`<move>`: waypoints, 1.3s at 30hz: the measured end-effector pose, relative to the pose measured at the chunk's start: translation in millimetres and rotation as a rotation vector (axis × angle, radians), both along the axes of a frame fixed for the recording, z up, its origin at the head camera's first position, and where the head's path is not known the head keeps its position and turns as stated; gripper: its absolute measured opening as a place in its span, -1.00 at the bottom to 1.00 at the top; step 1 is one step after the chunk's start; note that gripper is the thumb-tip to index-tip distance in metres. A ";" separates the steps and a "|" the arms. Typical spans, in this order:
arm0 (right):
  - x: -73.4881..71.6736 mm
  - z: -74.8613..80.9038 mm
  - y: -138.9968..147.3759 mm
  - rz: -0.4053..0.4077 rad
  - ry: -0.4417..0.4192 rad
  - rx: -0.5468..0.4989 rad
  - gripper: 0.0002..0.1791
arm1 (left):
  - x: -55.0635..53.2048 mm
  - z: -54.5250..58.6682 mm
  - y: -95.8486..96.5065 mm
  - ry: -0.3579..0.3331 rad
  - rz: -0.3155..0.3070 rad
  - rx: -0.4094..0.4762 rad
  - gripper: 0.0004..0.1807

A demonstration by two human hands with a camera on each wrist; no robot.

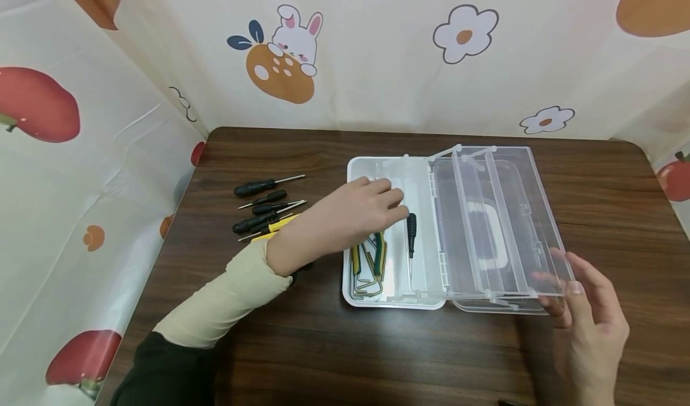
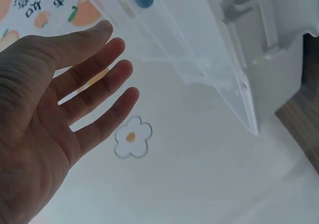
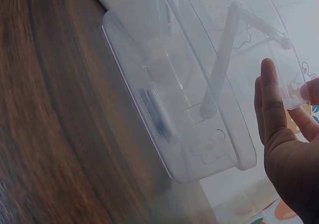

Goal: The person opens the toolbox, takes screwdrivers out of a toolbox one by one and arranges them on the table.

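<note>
My left hand [image 1: 362,211] is over the white storage box [image 1: 393,303], fingers bent in the head view. In the left wrist view its fingers are loosely extended, with nothing between them. Beneath and beside it in the box lie bent metal rods with green and yellow sleeves [image 1: 380,256] and a small black screwdriver [image 1: 412,235]. At the right, my right hand [image 1: 590,319] pinches the front corner of a clear plastic tray [image 1: 517,214] between thumb and fingers. White link arms [image 3: 219,64] join the tilted tray to the box.
Several screwdrivers with black handles [image 1: 256,187] and yellow handles [image 1: 280,223] lie on the brown wood-grain table [image 1: 302,358], left of the box. A clear lid [image 1: 471,305] lies beneath the tray. Patterned cloth [image 1: 377,64] hangs behind the table and on both sides.
</note>
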State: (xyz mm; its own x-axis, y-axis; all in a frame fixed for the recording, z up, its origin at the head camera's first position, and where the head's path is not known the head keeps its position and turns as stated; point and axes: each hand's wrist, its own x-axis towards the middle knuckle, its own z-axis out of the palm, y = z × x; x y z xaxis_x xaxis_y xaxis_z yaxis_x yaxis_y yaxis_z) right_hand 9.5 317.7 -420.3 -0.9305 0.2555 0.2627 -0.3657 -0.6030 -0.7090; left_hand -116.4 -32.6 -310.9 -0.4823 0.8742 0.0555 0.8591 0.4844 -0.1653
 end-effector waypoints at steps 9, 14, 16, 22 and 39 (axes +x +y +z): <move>0.6 -0.1 1.1 -0.006 -0.003 -0.013 -0.53 | -3.4 -0.9 25.6 0.009 -0.072 -0.099 -0.68; 0.8 -0.7 1.4 -0.012 -0.010 -0.012 -0.53 | -7.1 -3.2 37.8 -0.007 -0.122 -0.149 -0.69; 1.1 -1.1 1.7 -0.010 -0.010 -0.011 -0.53 | -10.3 -5.5 41.8 -0.013 -0.135 -0.155 -0.69; 1.8 -1.6 1.3 -0.005 -0.021 -0.023 -0.53 | -17.8 -7.5 50.0 -0.037 -0.146 -0.183 -0.66; 0.8 -1.4 0.0 -0.003 -0.014 -0.013 -0.53 | -20.0 -12.7 58.1 -0.114 -0.111 -0.171 -0.62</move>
